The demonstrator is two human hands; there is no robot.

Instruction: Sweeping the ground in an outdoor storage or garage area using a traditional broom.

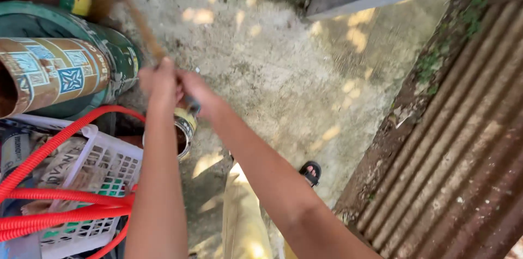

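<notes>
Both my hands meet in the upper middle of the head view, blurred by motion. My left hand (pixel 159 80) is closed around a thin brown stick (pixel 143 26) that rises up and to the left toward a fuzzy brown brush-like end at the top edge. My right hand (pixel 192 89) grips a small open tin can (pixel 185 126) with a yellow label, held just below the hands and tilted. What is inside the can is too dark to tell.
Large rusty paint cans (pixel 52 74) are stacked at the left. A white plastic basket (pixel 109 166) with a red corrugated hose (pixel 43 204) sits at lower left. Rusty corrugated sheet (pixel 463 155) covers the right. My sandalled foot (pixel 310 172) stands on the concrete floor (pixel 283 74).
</notes>
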